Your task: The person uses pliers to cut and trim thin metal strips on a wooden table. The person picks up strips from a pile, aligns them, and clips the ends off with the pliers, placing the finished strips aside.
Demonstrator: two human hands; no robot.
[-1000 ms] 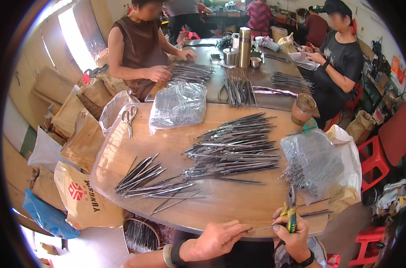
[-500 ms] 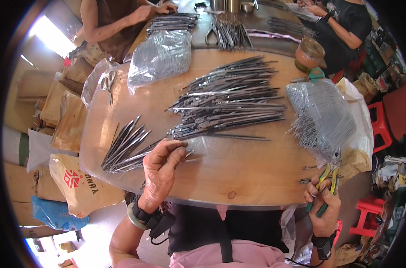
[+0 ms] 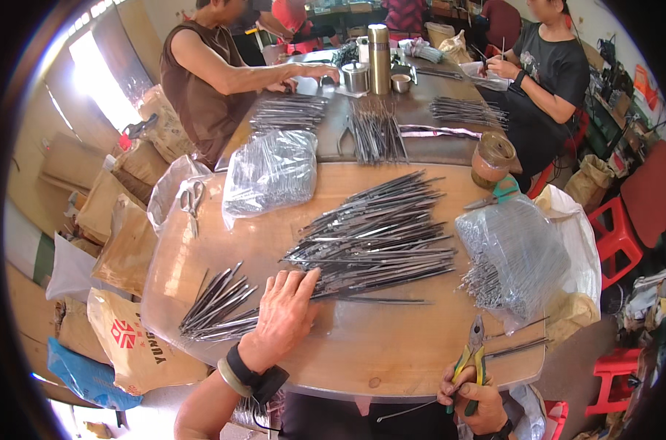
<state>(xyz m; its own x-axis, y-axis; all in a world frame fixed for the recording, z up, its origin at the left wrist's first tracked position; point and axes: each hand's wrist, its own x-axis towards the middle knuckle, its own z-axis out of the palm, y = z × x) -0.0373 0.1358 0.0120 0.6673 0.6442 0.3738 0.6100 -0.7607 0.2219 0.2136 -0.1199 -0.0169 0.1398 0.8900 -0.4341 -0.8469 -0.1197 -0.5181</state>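
My left hand (image 3: pixel 283 315) reaches over the near left end of a big pile of thin dark metal rods (image 3: pixel 377 242). Its fingers stretch out and touch the rods there; the thumb is hidden. To its left, a smaller fanned bundle of rods (image 3: pixel 219 302) lies on the wooden table (image 3: pixel 347 352). My right hand (image 3: pixel 472 402), by the near edge, is closed around pliers (image 3: pixel 475 345) with yellow and green handles, jaws pointing up. A thin rod (image 3: pixel 406 412) sticks out leftward from beside this hand; whether the fingers hold it is unclear.
Clear plastic bags of rods lie at the left (image 3: pixel 270 172) and right (image 3: pixel 512 253). Scissors (image 3: pixel 191 205) rest at the far left, a brown jar (image 3: pixel 492 158) at the far right. Two people sit across a second table holding a steel flask (image 3: pixel 379 59). Red stools (image 3: pixel 613 238) stand right.
The view has tilted up. My left hand has gone from a raised pinch to the rod pile, fingers extended. My right hand, with the pliers, has moved inward; a thin rod now shows beside it.
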